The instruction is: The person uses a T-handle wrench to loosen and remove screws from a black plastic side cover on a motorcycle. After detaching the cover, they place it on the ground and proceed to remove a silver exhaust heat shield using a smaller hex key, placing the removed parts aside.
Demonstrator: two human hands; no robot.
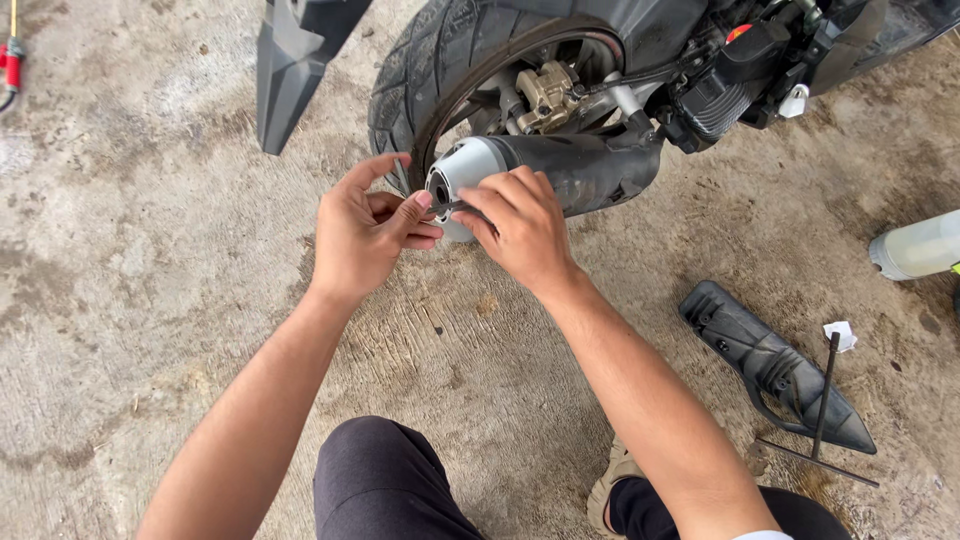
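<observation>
At lower centre, bent knees. Mid-frame, the left hand (365, 228) and right hand (520, 225) pinch a thin dark tool (447, 207), probably stiff and best gripped near its end, at the silver exhaust tip (462, 172). Beyond, the rear tyre (405, 75).

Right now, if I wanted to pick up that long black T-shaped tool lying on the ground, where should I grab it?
Probably by the long straight shaft of the T-shaped tool, near its middle, coming down from above. It lies across the black plastic cover, so the shaft looks slightly raised with room for fingers beneath. The crossbar end rests flat on the concrete floor, which makes it harder to pinch.
</observation>
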